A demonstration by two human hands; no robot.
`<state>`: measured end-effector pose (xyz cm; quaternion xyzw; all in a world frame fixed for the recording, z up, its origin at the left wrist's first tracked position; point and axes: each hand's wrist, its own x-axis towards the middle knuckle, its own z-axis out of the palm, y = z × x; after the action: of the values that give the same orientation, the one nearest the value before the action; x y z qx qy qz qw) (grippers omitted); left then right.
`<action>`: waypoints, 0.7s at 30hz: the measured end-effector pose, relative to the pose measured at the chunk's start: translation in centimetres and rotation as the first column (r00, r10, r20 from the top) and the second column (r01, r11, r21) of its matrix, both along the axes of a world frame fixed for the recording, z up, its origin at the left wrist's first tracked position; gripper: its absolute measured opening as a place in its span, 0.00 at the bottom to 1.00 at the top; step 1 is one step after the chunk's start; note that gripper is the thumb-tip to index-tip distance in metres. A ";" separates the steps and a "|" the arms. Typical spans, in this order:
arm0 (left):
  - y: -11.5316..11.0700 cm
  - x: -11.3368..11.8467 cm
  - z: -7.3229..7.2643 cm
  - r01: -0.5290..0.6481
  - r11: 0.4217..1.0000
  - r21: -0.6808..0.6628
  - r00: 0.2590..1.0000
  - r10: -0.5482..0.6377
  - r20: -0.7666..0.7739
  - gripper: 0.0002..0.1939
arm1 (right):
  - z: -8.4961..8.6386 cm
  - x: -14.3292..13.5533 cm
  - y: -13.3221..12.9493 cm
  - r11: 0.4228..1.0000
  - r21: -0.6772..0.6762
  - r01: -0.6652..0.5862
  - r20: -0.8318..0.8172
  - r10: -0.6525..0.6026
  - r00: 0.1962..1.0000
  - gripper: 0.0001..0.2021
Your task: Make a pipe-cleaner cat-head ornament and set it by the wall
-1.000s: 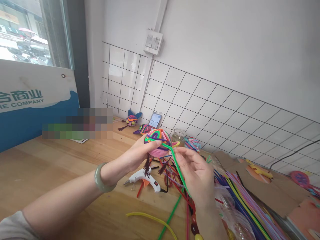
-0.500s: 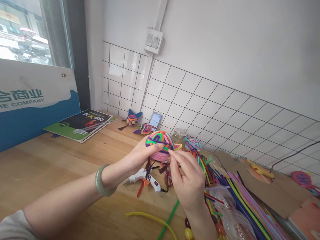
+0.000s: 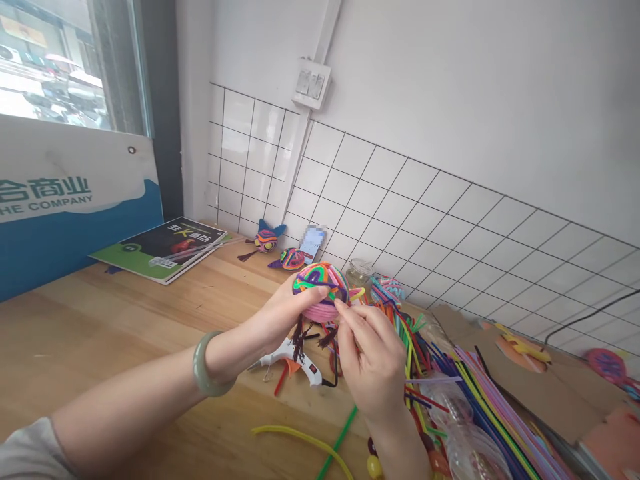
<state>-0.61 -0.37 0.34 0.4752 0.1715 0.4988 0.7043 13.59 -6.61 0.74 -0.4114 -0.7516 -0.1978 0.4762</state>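
Observation:
My left hand (image 3: 280, 308) is closed around a round ornament (image 3: 323, 312) covered in coiled pipe cleaners of pink, purple, green and orange, its thumb pressed on the front. Dark tassels (image 3: 299, 341) hang below it. At the ornament's right side, my right hand (image 3: 374, 357) pinches the end of a short green pipe cleaner (image 3: 333, 297) lying against the surface; the fingertips hide most of it. Under the hands, a white hot glue gun (image 3: 300, 363) lies on the table. Nearer me are a loose yellow pipe cleaner (image 3: 305, 437) and a green one (image 3: 340, 440).
Bundles of coloured pipe cleaners (image 3: 495, 407) and clear plastic packs (image 3: 470, 447) crowd the right side, beside brown cardboard (image 3: 565, 380). Behind stand a glass jar (image 3: 360, 272), a phone (image 3: 313, 244) and two finished ornaments (image 3: 266, 240). Booklets (image 3: 165, 250) lie at back left.
My right fingertips have shifted slightly left along the ornament, covering more of the green pipe cleaner. My left hand keeps its hold. The whole view has shifted slightly.

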 end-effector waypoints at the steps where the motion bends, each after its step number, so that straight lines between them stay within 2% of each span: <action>1: 0.0 0.0 0.0 -0.005 1.000 0.004 1.000 0.005 -0.001 0.13 | 0.0 0.0 0.0 1.000 0.000 0.000 0.004 0.000 1.000 0.18; 14: -0.2 0.2 0.3 -0.043 0.998 0.053 0.999 0.043 0.001 0.11 | -0.7 0.0 0.2 1.000 -0.025 0.017 0.068 -0.016 0.998 0.23; 17: -0.2 0.2 0.5 -0.109 0.989 0.097 0.994 0.111 -0.011 0.13 | -0.8 0.1 0.3 0.999 -0.031 0.030 0.070 -0.028 0.997 0.23; 21: -0.1 0.2 0.5 -0.238 0.969 0.071 0.968 0.243 -0.070 0.23 | -0.9 0.2 0.4 0.999 -0.023 0.024 0.070 -0.022 0.997 0.23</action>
<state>-0.39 -0.51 0.88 0.4915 0.2398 0.5665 0.6164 13.75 -6.20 -0.20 -0.4186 -0.7652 -0.2084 0.4426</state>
